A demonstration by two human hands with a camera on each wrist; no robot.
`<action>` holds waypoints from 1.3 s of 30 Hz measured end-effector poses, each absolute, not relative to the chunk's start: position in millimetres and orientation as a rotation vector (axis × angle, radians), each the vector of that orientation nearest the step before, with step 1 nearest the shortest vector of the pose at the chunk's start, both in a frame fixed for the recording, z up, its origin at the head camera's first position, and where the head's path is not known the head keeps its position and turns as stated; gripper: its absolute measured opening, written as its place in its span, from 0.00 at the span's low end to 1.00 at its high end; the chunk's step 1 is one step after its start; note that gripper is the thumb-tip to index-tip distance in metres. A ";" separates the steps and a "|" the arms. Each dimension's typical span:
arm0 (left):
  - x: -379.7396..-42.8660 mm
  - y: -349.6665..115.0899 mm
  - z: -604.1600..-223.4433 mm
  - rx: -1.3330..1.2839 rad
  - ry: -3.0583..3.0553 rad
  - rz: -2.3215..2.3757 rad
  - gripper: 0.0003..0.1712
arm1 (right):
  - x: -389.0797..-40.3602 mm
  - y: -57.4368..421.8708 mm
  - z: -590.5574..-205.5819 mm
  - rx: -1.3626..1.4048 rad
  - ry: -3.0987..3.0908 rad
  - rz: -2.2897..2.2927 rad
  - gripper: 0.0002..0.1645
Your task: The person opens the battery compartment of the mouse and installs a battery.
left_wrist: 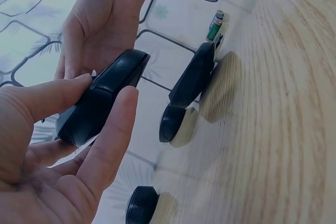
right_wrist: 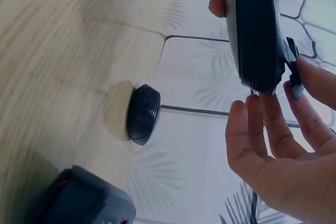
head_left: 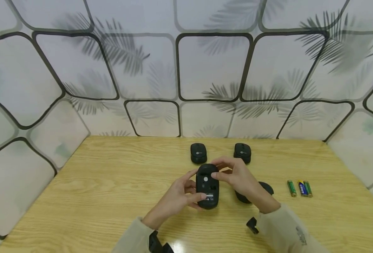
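A black computer mouse (head_left: 208,202) is held up off the table, its underside with a white round spot and a label facing the head camera. My left hand (head_left: 177,195) grips it by the sides, the thumb lying over the label end. At the other end, my right hand (head_left: 237,175) pinches a small black battery cover (right_wrist: 293,66) between thumb and index finger. In the right wrist view this cover stands tilted out from the underside. The mouse's rounded top (left_wrist: 107,85) shows in the left wrist view.
Two black mice (head_left: 198,153) (head_left: 242,151) sit upright farther back on the wooden table (head_left: 110,182). Another mouse (head_left: 266,187) is partly hidden behind the right forearm. Three batteries lie at the right: a green one (head_left: 292,188), a blue one (head_left: 302,188) and another green one (head_left: 308,188).
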State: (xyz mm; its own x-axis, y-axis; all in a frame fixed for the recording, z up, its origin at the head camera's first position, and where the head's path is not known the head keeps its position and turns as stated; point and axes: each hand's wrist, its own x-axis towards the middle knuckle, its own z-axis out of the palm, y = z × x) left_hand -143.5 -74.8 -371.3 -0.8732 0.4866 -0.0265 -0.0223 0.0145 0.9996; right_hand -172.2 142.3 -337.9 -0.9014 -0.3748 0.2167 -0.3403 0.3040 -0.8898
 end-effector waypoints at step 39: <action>-151.7 -85.8 -372.9 0.402 1.972 1.952 0.45 | -207.0 177.8 -343.7 -0.479 2.424 -1.595 0.18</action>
State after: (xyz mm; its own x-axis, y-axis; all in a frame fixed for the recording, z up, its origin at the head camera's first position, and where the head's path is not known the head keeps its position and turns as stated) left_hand -151.7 -85.8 -372.9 -0.9034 0.4271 -0.0390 -0.0347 0.0176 0.9992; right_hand -207.0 177.8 -343.7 -0.9272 -0.3743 0.0104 -0.1577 0.3652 -0.9175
